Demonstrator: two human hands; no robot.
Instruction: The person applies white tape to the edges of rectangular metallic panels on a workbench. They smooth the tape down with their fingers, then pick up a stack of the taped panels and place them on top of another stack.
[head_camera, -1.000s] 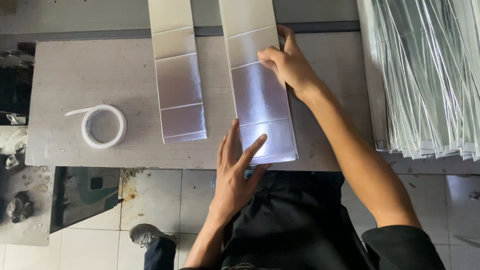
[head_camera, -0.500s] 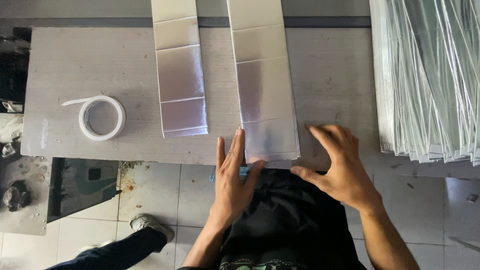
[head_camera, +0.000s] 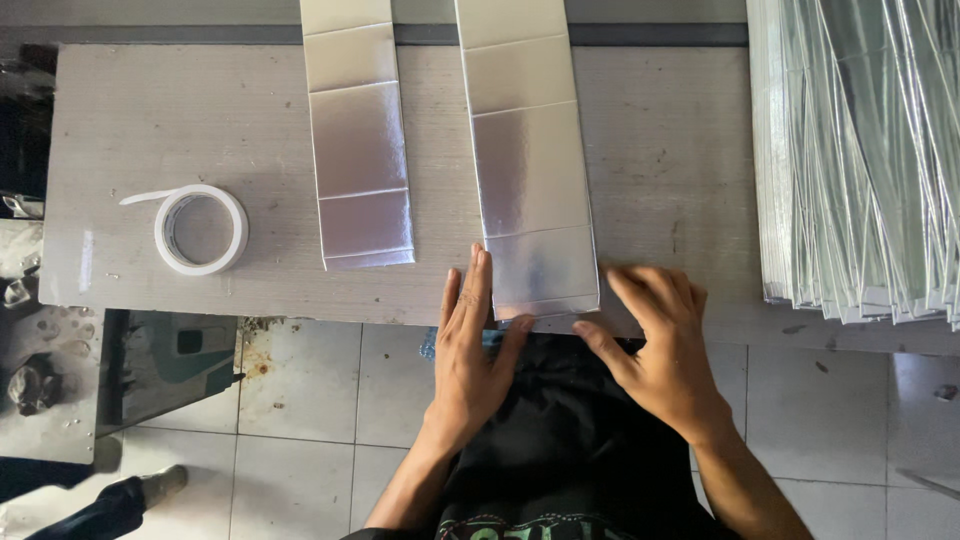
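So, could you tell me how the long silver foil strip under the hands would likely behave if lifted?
The long silver foil strip looks thin and flat, so probably light and floppy. Its cross creases suggest it would bend there. Its glossy face may be slippery.

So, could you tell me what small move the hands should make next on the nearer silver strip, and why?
Probably press and smooth the near end of the right silver strip flat. The left hand lies open at its lower left corner, the right hand beside its lower right corner, and that end sits at the table edge, ungripped.
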